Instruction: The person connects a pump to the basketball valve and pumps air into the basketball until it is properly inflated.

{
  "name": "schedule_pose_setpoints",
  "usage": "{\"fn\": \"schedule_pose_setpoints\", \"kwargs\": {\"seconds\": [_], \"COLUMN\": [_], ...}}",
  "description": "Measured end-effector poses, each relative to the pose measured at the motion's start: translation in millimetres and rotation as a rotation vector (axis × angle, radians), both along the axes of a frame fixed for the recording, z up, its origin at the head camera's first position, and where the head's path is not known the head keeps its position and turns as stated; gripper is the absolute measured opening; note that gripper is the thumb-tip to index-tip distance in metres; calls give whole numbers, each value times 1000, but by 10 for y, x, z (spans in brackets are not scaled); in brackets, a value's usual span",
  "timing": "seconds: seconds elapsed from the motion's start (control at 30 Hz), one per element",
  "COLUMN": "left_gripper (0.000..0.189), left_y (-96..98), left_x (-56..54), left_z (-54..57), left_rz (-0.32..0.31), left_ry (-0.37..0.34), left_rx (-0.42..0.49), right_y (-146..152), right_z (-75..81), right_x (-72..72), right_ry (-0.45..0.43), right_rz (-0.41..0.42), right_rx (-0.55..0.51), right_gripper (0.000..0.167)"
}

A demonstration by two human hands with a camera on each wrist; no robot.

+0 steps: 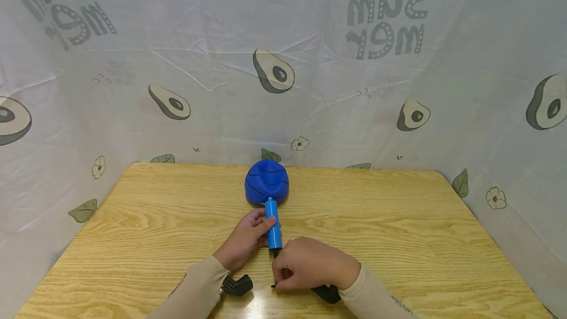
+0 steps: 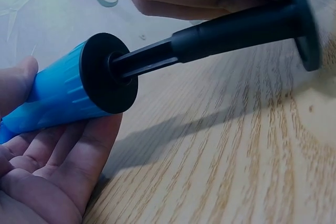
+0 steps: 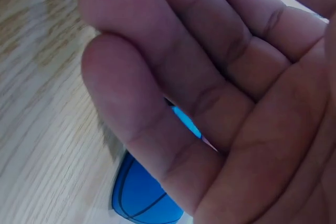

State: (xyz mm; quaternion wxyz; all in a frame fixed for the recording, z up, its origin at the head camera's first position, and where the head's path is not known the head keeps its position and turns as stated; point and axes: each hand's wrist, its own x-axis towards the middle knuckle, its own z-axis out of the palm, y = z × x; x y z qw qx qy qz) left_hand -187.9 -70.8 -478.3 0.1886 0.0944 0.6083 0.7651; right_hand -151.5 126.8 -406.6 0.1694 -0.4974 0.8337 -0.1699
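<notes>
"Head view: what do the hands hold?"

"The left hand (image 1: 241, 241) clasps the bright-blue plastic cylindrical pump (image 1: 273, 233), tip at the near side of the dented blue ball (image 1: 267, 181); the right hand (image 1: 310, 264) grips the pump's black plastic handle (image 2: 304, 30)."

"Any writing?"

"Mirrored "summer", twice, on the white avocado-print curtain (image 1: 221, 23) behind the ball."

"Edges?"

"The yellowish wooden table (image 1: 376, 206) ends just behind the ball; wood stretches either side."

Both hands (image 1: 239, 242) (image 1: 310, 264) gripping a light-blue pump (image 1: 273, 228), blue ball (image 1: 266, 181) (dented, black-lined) beyond its tip, wooden table (image 1: 398, 220), avocado-print cloth (image 1: 221, 18).
</notes>
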Motion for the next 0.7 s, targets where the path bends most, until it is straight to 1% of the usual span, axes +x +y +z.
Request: {"fn": "schedule_pose_setpoints", "kwargs": {"seconds": [0.1,0.33,0.43,0.57,0.7], "left_gripper": [49,48,48,47,47], "left_y": [2,9,16,27,39], "left_x": [7,25,30,30,27], "left_z": [8,24,28,30,31], "left_rz": [3,29,41,47,42], "left_ry": [2,-5,-8,-7,-6], "left_rx": [-1,-12,-8,3,-7], "right_y": [-4,7,24,43,79], "right_z": [-8,-1,3,9,14], "right_x": [0,-15,-26,-50,-81], "right_ry": [-12,-33,-14,22,31], "right_rz": [9,-2,-16,-51,-103], "right_rx": [0,-7,-14,-32,-49], "right_gripper": [16,15,16,16,14]}}
